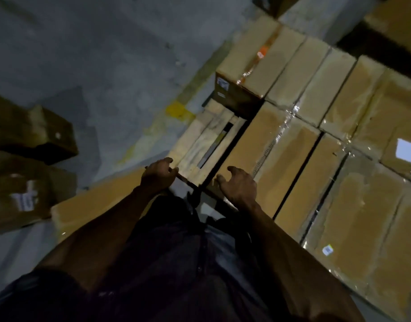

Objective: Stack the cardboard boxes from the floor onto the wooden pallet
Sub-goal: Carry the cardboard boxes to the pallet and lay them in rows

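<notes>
Box (102,205) lies on the floor (83,54) by the pallet's (207,140) bare corner; left hand (157,174) curled, grip unclear, right hand (239,187) released, should lift squarely.

A grey concrete floor (102,66) fills the far left, crossed by a worn yellow painted line (179,110).

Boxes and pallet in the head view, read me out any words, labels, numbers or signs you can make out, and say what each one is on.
No text can be read; every label is blurred.
White label on the end of the far box: unreadable.
White label on the floor box at left: unreadable.
Small sticker on the near pallet box: unreadable.
Orange mark on the far box's tape: unreadable.
</notes>
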A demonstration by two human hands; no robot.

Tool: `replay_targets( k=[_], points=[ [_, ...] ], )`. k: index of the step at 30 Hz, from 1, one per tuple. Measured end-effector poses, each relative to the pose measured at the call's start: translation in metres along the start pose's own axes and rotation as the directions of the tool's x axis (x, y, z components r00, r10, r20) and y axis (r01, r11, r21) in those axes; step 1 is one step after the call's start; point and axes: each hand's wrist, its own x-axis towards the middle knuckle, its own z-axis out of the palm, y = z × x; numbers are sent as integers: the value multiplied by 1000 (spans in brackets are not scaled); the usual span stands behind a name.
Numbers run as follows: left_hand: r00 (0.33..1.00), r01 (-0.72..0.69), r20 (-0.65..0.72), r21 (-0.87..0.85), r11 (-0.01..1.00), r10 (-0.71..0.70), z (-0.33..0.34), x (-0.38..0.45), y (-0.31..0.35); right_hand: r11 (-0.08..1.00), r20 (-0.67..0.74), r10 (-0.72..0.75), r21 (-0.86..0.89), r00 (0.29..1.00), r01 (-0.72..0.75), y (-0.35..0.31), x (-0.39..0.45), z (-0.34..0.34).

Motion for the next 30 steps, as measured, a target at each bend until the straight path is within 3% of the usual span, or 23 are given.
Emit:
replay_targets(
  k=[9,15,21,30],
  points=[
    [972,136,-174,-133,982,-158,-35,-64,-52,950,134,-228,-188,964,251,-62,-10,-22],
    [927,224,-289,-89,971,-240,-56,-73,-89,871,232,-341,-286,911,399,-126,5,-17],
    [897,341,-249,-141,930,-366,-92,-42,-128,781,280,-434,-356,856,512,-204,47,5],
    [832,390,-340,-205,898,-439,-152,-11,-173,682,337,-544,-356,769,639,-324,90,30]
  ],
)
